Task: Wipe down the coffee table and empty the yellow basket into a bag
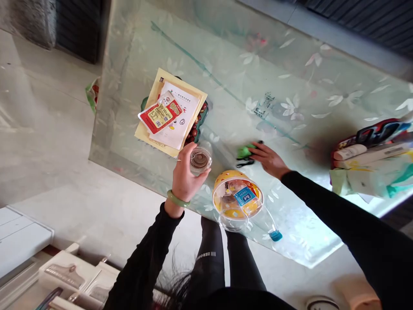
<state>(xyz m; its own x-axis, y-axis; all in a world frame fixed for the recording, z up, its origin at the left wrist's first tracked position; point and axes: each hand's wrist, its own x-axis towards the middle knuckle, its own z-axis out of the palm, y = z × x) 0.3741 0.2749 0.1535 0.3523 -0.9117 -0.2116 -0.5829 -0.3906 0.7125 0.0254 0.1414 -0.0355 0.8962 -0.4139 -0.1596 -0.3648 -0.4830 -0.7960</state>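
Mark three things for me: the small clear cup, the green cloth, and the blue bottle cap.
Small clear cup (200, 160): head view, on the brown contents inside it.
Green cloth (244, 152): head view, on its exposed middle.
Blue bottle cap (275, 235): head view, on the cap's centre.

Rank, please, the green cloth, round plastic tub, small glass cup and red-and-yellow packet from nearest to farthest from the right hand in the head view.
1. Green cloth: touching the right hand, at its fingertips.
2. Round plastic tub: lower left of that hand.
3. Small glass cup: farther left, in the left hand.
4. Red-and-yellow packet: farthest, upper left.
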